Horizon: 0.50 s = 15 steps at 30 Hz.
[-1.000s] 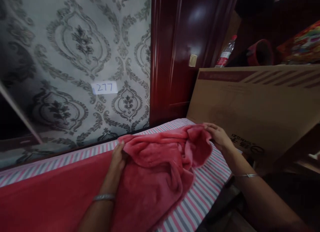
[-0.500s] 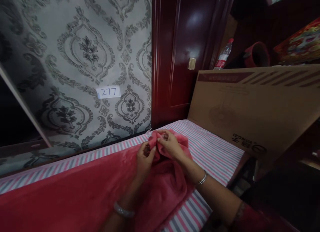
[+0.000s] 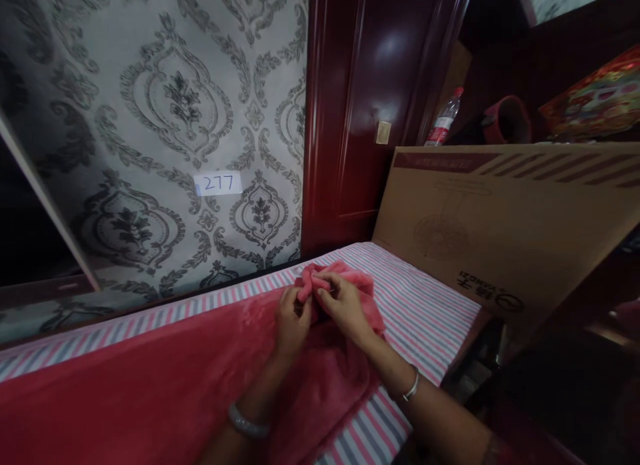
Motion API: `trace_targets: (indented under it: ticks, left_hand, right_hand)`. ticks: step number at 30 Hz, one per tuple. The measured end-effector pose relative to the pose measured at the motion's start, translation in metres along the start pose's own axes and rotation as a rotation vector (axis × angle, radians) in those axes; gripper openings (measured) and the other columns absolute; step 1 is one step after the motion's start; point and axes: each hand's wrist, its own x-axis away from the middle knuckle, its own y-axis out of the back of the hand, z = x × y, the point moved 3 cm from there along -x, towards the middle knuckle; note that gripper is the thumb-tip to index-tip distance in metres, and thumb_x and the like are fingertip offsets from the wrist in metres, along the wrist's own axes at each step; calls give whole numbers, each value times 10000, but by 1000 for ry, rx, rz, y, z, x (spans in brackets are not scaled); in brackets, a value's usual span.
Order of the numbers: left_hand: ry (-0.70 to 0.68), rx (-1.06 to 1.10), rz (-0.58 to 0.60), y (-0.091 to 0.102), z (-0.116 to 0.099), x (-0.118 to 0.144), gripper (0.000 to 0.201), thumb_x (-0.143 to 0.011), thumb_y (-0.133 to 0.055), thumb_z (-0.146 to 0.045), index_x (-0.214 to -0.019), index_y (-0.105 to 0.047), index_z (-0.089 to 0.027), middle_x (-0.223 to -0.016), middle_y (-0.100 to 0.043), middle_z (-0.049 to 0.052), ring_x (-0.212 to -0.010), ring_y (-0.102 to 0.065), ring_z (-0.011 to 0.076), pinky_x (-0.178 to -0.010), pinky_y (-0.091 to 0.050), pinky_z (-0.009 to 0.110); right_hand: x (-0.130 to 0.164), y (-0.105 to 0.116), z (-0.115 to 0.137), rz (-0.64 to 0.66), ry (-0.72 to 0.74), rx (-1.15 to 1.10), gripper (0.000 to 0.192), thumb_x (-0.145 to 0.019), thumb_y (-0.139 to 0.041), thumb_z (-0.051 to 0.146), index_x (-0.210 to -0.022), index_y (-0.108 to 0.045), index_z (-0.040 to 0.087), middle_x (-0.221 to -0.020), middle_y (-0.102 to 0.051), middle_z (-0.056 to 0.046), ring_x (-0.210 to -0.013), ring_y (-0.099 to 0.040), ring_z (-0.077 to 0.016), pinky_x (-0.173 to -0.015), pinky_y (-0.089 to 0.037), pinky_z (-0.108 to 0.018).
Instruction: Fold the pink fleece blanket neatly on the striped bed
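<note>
A plush red-pink blanket [image 3: 185, 371] lies spread over a striped sheet [image 3: 425, 298], bunched into folds at its right end. My left hand [image 3: 293, 321] pinches one side of a gathered fold, fingers closed. On the other side of that fold, my right hand [image 3: 345, 305] grips the cloth between thumb and fingers. Both hands are close together near the far edge of the bed, and the fold stands up between them. What lies inside the bunched cloth is hidden.
A large cardboard box [image 3: 500, 225] leans at the right, with a plastic bottle [image 3: 445, 118] and a roll of tape [image 3: 507, 120] behind its top edge. Patterned wallpaper [image 3: 180, 105] with a paper label [image 3: 219, 183] and a dark red door panel [image 3: 350, 118] stand beyond the bed.
My hands have drawn the pinched fold tighter between them, with the right fingers slightly lower. The view has shifted a little. Both hands keep hold of the blanket.
</note>
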Motion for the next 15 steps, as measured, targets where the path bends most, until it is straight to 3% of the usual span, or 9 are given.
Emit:
trace_targets:
  ticks: [6, 15]
  left_hand:
    - [-12, -43, -38, 3, 0, -2, 108, -805, -551, -208, -697, -560, -220, -701, -571, 6, -657, -536, 164, -624, -420, 270]
    - [-16, -17, 91, -5, 12, -1, 99, -731, -554, -186, -820, -589, -211, -819, -632, 41, -765, -581, 202, -734, -462, 333]
  right_hand:
    - [11, -10, 2, -60, 86, 75, 299, -781, -539, 166, -1055, -645, 226, -1124, -700, -67, -1062, -637, -232, -974, -493, -425]
    - [25, -17, 5, -57, 114, 61, 246, -886, -506, 263, -1092, -640, 255, -1126, -684, -69, -1064, -621, -245, -975, -481, -442]
